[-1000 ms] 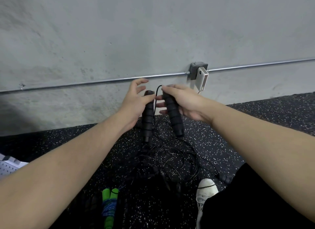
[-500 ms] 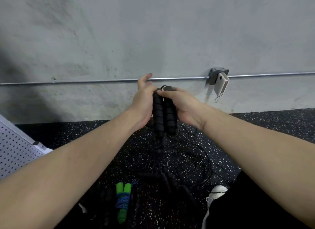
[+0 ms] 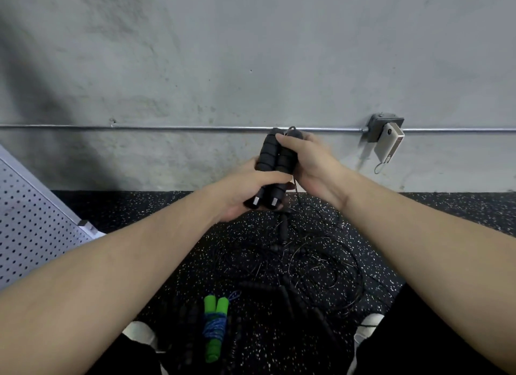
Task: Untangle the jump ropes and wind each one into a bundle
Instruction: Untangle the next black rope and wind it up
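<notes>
At frame centre, the left hand point(image 3: 245, 190) and right hand point(image 3: 310, 162) grip paired black handles point(image 3: 269, 167); a green-handled rope point(image 3: 215, 323) lies bundled below, black ropes point(image 3: 307, 265) remain tangled.

Head view — forward, down, close

2 black foam handles point(image 3: 272, 166) held side by side, upright; thin black ropes point(image 3: 315, 265) tangled on floor (green-handled rope point(image 3: 215, 325) already bundled).

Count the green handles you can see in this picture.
2: both green handles lie side by side on the floor near the bottom, bound together with blue rope. No others show.
</notes>
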A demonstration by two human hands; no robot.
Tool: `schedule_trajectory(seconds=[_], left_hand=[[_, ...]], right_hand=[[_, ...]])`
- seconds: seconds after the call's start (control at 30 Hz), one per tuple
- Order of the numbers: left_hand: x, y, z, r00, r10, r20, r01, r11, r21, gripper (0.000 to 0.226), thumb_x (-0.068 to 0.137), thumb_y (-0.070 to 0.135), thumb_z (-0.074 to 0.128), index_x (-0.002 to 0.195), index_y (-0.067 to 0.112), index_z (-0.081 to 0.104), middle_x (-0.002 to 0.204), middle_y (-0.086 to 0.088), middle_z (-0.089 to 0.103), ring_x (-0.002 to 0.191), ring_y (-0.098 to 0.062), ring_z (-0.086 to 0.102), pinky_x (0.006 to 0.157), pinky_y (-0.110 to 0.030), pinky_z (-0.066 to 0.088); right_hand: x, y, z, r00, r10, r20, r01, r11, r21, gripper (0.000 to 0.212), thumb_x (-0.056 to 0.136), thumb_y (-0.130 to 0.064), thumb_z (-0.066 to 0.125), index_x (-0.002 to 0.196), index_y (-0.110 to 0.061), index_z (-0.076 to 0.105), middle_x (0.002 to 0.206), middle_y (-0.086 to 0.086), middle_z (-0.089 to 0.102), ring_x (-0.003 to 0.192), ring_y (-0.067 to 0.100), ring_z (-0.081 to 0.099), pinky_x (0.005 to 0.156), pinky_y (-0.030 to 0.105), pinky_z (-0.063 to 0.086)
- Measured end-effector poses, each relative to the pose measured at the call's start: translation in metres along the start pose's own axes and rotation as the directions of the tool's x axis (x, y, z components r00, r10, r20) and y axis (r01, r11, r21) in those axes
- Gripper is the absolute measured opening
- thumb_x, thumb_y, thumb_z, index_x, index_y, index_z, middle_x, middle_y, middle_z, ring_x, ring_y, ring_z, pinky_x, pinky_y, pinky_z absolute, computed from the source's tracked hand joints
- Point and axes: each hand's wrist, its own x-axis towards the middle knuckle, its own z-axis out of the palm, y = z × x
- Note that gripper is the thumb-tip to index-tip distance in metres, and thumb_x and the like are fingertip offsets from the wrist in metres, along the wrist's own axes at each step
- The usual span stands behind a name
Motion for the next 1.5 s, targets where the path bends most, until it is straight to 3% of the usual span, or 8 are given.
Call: schedule_trajectory(seconds=[0.17, 0.3, 0.43, 0.53, 0.63, 0.97, 1.27, 1.5], left_hand=[[-0.002, 0.010, -0.025, 0.999, -0.035, 0.040, 0.032, 0.997, 0.069, 0.038, 0.092, 0.004, 0.070, 0.122, 0.020, 0.052, 0.099, -0.017, 0.073, 0.076, -0.035, 0.073, 0.072, -0.044, 0.064], [-0.007, 0.013, -0.038, 0.989, -0.090, 0.118, 0.065, 0.978, 0.197, 0.049, 0.092, 0.005, 0.069, 0.134, 0.023, 0.049, 0.113, -0.014, 0.075, 0.075, -0.032, 0.071, 0.060, -0.036, 0.059], [-0.010, 0.013, -0.044, 0.979, -0.106, 0.174, 0.048, 0.951, 0.307, 0.043, 0.092, 0.001, 0.068, 0.127, 0.022, 0.053, 0.114, -0.012, 0.075, 0.077, -0.029, 0.072, 0.068, -0.041, 0.062], [-0.011, 0.011, -0.049, 0.973, -0.124, 0.195, 0.063, 0.953, 0.296, 0.049, 0.090, -0.001, 0.068, 0.132, 0.018, 0.051, 0.109, -0.011, 0.075, 0.088, -0.037, 0.073, 0.080, -0.050, 0.062], [-0.014, 0.008, -0.052, 0.966, -0.155, 0.206, 0.103, 0.964, 0.243, 0.050, 0.090, 0.002, 0.068, 0.133, 0.019, 0.051, 0.109, -0.011, 0.075, 0.091, -0.038, 0.073, 0.078, -0.047, 0.063], [-0.030, 0.009, -0.068, 0.912, -0.198, 0.360, 0.266, 0.952, -0.149, 0.054, 0.094, 0.035, 0.046, 0.141, 0.011, 0.055, 0.136, -0.023, 0.062, 0.097, -0.028, 0.065, 0.076, -0.039, 0.053], [-0.014, 0.000, -0.066, 0.999, 0.044, -0.014, -0.044, 0.999, -0.010, 0.040, 0.104, 0.025, 0.053, 0.143, 0.036, 0.053, 0.106, -0.016, 0.064, 0.074, -0.018, 0.055, 0.059, -0.027, 0.042], [0.000, -0.001, -0.061, 0.861, 0.293, -0.415, -0.333, 0.942, -0.026, 0.053, 0.106, 0.027, 0.055, 0.152, 0.047, 0.037, 0.103, 0.003, 0.063, 0.083, -0.015, 0.052, 0.074, -0.028, 0.043]], right_hand=[[0.004, -0.006, -0.015, 0.997, -0.027, -0.071, -0.013, 0.866, -0.501, 0.063, 0.080, -0.061, 0.073, 0.119, -0.017, 0.050, 0.112, 0.003, 0.065, 0.088, 0.017, 0.067, 0.081, 0.042, 0.061], [0.007, -0.012, -0.025, 0.978, -0.197, 0.065, 0.190, 0.727, -0.660, 0.056, 0.096, -0.061, 0.051, 0.141, -0.030, 0.039, 0.125, -0.007, 0.052, 0.106, 0.003, 0.055, 0.095, 0.027, 0.038], [0.009, -0.011, -0.029, 0.973, -0.037, 0.227, 0.207, 0.573, -0.793, 0.063, 0.100, -0.067, 0.024, 0.140, -0.029, 0.055, 0.147, -0.007, 0.049, 0.138, 0.010, 0.040, 0.110, 0.026, 0.023], [0.011, -0.006, -0.034, 0.982, 0.031, 0.187, 0.147, 0.501, -0.853, 0.076, 0.092, -0.079, 0.024, 0.095, -0.021, 0.072, 0.107, 0.001, 0.074, 0.105, 0.018, 0.066, 0.107, 0.038, 0.042], [0.015, -0.006, -0.029, 0.986, -0.047, 0.157, 0.161, 0.469, -0.868, 0.060, 0.094, -0.070, 0.041, 0.060, -0.020, 0.047, 0.052, -0.011, 0.048, 0.052, 0.011, 0.051, 0.062, 0.028, 0.042], [0.022, -0.009, -0.028, 0.953, -0.270, 0.133, 0.261, 0.520, -0.814, 0.057, 0.093, -0.062, 0.056, 0.061, -0.015, 0.060, 0.051, -0.013, 0.034, 0.049, 0.006, 0.034, 0.059, 0.031, 0.033], [0.025, -0.005, -0.020, 0.964, -0.262, 0.046, 0.195, 0.576, -0.794, 0.036, 0.097, -0.060, 0.049, 0.095, -0.024, 0.048, 0.076, -0.002, 0.059, 0.062, 0.013, 0.049, 0.057, 0.029, 0.038], [0.013, -0.004, -0.003, 0.965, -0.137, 0.225, 0.240, 0.806, -0.542, 0.022, 0.106, -0.025, 0.047, 0.118, -0.019, 0.064, 0.060, -0.001, 0.053, 0.044, 0.010, 0.039, 0.046, 0.025, 0.034]])
